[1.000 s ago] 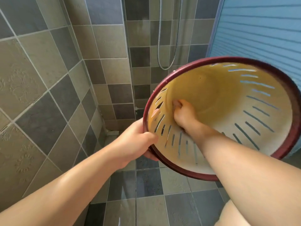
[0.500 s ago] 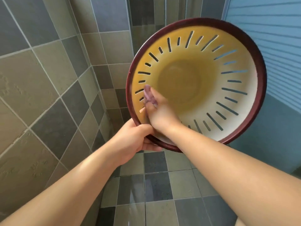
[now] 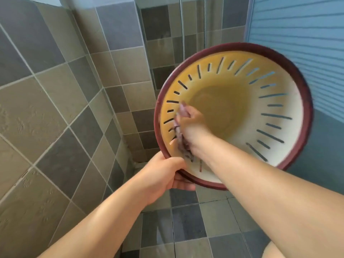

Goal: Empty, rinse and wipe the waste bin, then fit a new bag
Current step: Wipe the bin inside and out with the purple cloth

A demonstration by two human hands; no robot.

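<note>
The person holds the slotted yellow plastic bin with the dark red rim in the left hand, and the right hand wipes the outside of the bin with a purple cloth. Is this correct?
Not fully. In the head view the right hand is inside the slotted yellow plastic bin with the dark red rim, pressing the purple cloth against its inner wall, not the outside. The left hand does grip the rim.

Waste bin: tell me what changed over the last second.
The right hand slid its purple cloth down the inner wall of the waste bin toward the near rim, and the bin's mouth turned to face the camera. The left hand kept gripping the rim.
</note>
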